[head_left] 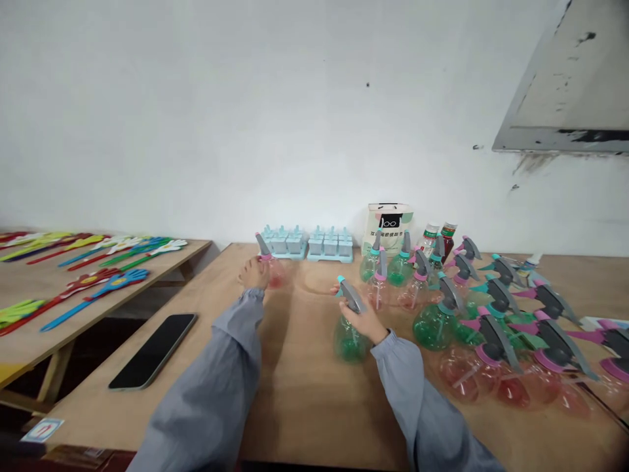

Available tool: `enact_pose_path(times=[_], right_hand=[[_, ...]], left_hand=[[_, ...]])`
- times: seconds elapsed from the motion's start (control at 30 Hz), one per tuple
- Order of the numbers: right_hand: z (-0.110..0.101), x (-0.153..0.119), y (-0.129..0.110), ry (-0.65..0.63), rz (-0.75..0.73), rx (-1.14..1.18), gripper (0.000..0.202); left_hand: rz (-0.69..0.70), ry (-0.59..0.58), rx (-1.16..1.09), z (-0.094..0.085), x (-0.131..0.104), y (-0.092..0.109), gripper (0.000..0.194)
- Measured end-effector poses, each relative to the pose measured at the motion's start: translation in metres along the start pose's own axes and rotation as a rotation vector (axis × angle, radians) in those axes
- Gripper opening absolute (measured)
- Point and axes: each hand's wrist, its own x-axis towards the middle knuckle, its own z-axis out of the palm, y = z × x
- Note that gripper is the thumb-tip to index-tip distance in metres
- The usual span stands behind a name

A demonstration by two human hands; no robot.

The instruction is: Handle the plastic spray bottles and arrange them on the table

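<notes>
At the far left of the wooden table, my left hand [254, 273] is curled around the side and neck of a pink spray bottle [277, 273] with a grey trigger head. Its fingers are partly hidden behind the bottle. Nearer the middle, my right hand [362, 317] grips a green spray bottle [350, 342] by its neck and grey-and-turquoise head. That bottle is upright and slightly blurred at its base; whether it touches the table I cannot tell. To the right of my right hand stand several more pink and green spray bottles, the closest being a green one [432, 326].
Pale blue ice-pop moulds [330, 245] line the wall, beside a paper bag [376, 226] and two bottles, one with dark red contents [447, 241]. A black phone [153, 352] lies at left. Another table [93, 308] holds colourful hand-shaped clappers [118, 280].
</notes>
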Motion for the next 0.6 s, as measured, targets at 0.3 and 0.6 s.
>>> enact_pose_path(times=[0.3,0.6], right_hand=[[-0.009,0.010,-0.003,0.021,0.092,0.096,0.035],[-0.018,0.010,-0.032,-0.003,0.220,0.349,0.043]], left_hand=[[-0.036,-0.072,-0.250,0.010,-0.013,0.014,0.089],[0.214,-0.344,-0.471,-0.013,-0.060,0.002,0.040]])
